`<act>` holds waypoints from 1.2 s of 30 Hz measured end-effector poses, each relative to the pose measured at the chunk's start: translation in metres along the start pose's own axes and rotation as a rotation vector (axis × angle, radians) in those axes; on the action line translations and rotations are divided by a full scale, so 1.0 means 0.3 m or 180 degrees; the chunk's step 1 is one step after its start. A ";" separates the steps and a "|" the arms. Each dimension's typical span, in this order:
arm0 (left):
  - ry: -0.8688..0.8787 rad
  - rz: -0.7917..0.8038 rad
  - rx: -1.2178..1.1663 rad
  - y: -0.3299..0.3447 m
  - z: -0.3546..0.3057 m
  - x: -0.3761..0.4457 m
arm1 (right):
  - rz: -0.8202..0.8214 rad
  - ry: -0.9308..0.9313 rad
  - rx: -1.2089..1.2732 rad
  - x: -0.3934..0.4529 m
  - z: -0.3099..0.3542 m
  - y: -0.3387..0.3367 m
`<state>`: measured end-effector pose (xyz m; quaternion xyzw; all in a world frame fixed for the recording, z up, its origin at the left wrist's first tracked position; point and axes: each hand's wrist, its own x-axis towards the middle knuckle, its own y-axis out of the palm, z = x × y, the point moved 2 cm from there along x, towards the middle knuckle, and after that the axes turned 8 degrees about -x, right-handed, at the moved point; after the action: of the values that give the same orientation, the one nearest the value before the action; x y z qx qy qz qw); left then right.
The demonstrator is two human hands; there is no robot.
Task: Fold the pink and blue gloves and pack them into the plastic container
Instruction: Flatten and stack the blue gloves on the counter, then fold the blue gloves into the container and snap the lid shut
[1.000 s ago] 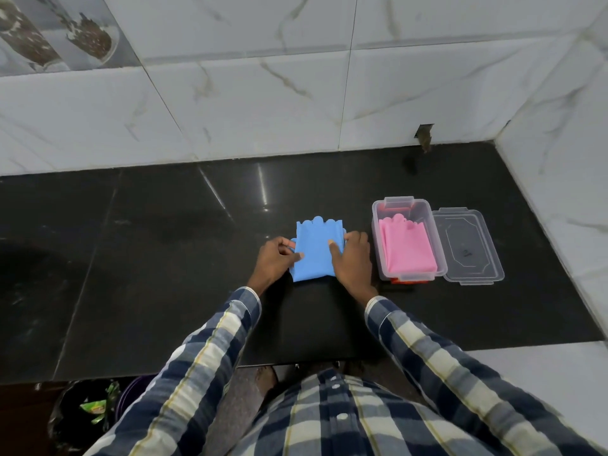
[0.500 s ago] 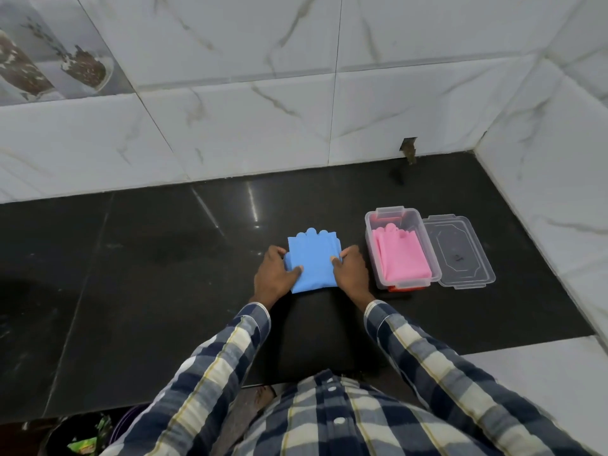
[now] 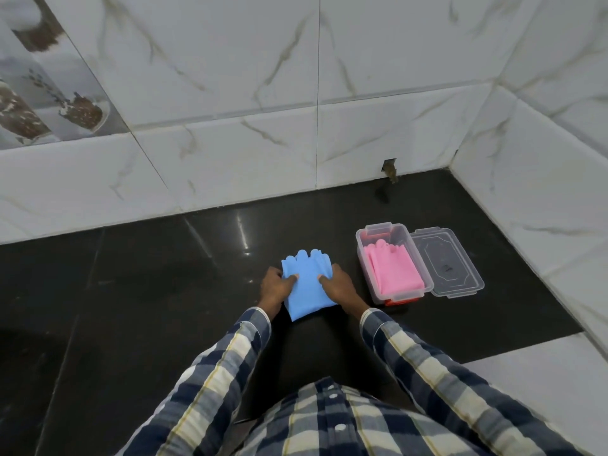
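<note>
glossy black counter point(image 3: 164, 291), clear plastic container point(image 3: 365, 258) (lidless)

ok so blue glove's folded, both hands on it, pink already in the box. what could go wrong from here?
1. The pink gloves already fill much of the plastic container; the blue gloves may sit proud and block the lid.
2. The left hand and right hand grip only the side edges, so the fold may spring open when lifted.
3. The container is light and could slide on the glossy counter.
</note>
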<state>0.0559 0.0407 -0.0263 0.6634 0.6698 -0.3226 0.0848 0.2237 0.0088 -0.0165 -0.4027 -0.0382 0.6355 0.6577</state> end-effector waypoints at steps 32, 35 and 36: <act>0.2355 0.0393 0.1984 0.579 -0.360 -0.141 | -0.0836 -0.0102 -0.1469 0.025 -0.297 -0.610; 0.2452 0.0220 0.2251 0.586 -0.328 -0.137 | -0.1214 -0.0153 -0.1923 0.012 -0.299 -0.576; 0.2435 0.0174 0.2261 0.588 -0.316 -0.137 | -0.1305 -0.0176 -0.1776 0.005 -0.301 -0.563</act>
<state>0.2563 0.0425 0.0132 0.7389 0.4847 -0.2621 -0.3879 0.4108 -0.0110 0.0196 -0.5336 -0.3084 0.4658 0.6349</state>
